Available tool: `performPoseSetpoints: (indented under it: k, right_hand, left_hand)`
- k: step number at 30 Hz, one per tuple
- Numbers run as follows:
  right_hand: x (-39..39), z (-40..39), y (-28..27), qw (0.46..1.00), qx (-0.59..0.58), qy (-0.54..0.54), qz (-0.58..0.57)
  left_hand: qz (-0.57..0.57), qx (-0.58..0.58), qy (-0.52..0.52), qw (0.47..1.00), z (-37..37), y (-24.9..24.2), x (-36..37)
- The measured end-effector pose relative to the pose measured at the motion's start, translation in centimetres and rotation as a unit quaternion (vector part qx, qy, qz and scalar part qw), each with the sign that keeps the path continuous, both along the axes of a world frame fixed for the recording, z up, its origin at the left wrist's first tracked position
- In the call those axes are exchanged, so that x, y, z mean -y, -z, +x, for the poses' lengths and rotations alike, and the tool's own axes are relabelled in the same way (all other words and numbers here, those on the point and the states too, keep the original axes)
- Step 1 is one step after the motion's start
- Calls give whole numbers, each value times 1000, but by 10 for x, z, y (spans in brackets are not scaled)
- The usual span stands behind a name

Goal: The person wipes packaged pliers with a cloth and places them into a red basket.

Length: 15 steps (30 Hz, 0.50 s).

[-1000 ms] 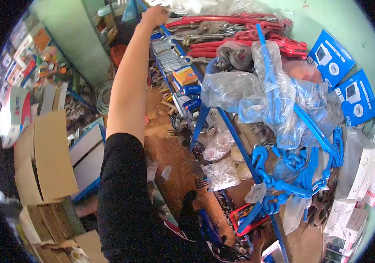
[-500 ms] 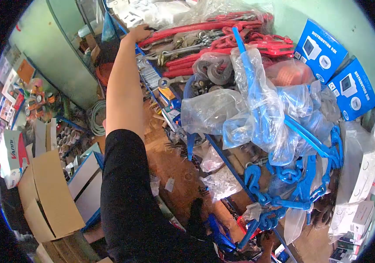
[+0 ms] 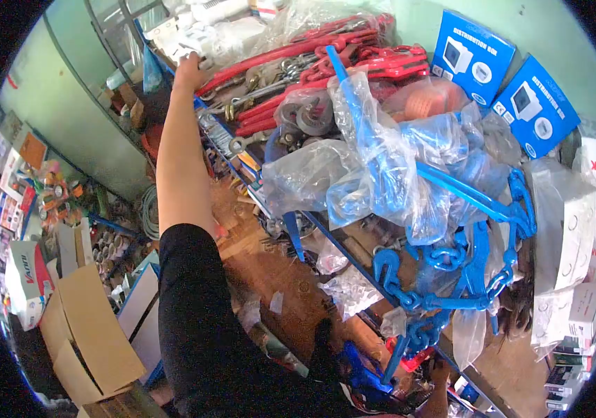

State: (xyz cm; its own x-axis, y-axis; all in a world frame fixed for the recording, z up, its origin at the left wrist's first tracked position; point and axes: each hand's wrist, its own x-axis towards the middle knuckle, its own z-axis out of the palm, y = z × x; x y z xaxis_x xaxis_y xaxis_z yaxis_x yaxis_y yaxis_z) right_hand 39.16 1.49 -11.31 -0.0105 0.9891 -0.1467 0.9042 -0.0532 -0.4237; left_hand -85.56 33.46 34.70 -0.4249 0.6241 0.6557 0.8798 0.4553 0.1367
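My left arm, in a black sleeve, reaches to the far left end of the shelf. There my left hand (image 3: 186, 71) is closed, with a small dark thing at its fingertips that I cannot make out. It is beside the end of a red bar (image 3: 256, 63) and close to white plastic parts (image 3: 225, 35). My right hand (image 3: 439, 382) is low at the right, dim and partly hidden, near a red item (image 3: 409, 359) and a blue chain load binder (image 3: 479, 279). Its fingers do not show clearly.
Plastic-wrapped blue tools (image 3: 395, 174) and a grey hook (image 3: 312, 115) lie on the shelf. Two blue distribution box cartons (image 3: 472, 59) lean on the wall. An open cardboard box (image 3: 96, 327) stands left. Below the shelf's blue edge is a brown floor (image 3: 277, 279).
My left hand has moved left, past the red bar's end toward the white parts, and the dark thing moved with it. The view has shifted, so the shelf goods appear further left.
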Motion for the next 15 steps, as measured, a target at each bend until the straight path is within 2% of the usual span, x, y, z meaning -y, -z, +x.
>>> performPoseSetpoints:
  k: [1,2,3,5,6,7,8,9,10,11,12,13,14,15]
  right_hand:
    - [6,9,6,1000,-1,5,-9]
    - [9,-11,-15,975,141,-127,115]
    - [9,-20,-16,975,141,-128,112]
    - [13,-26,-10,993,-69,30,88]
    - [8,-17,-1,994,-69,31,81]
    - [8,1,11,997,-27,29,60]
    - [6,14,29,998,11,31,45]
    - [13,19,36,997,51,40,34]
    - [6,2,10,920,338,-103,-168]
    - [17,-25,-12,985,139,-90,47]
    - [16,-32,-24,989,130,-68,33]
    - [15,-35,-33,991,108,-75,37]
    - [15,-37,-38,991,99,-80,37]
    - [14,-39,-41,991,98,-78,41]
  left_hand:
    - [-3,1,0,1000,5,-8,10]
    - [-5,1,-7,1000,3,-13,16]
    - [-8,2,-14,1000,6,-18,25]
    - [131,-54,33,989,28,-20,52]
    - [204,-51,41,977,45,-24,69]
    - [338,-8,27,941,96,-25,93]
    - [422,-3,-5,906,107,-16,108]
    - [522,252,109,807,131,-8,126]
    - [603,364,168,689,145,10,143]
    - [612,461,202,610,169,35,167]
    - [563,420,110,704,173,78,182]
    - [473,389,173,772,141,144,205]
    - [240,103,-45,964,214,156,228]
    - [150,197,-165,955,287,157,245]
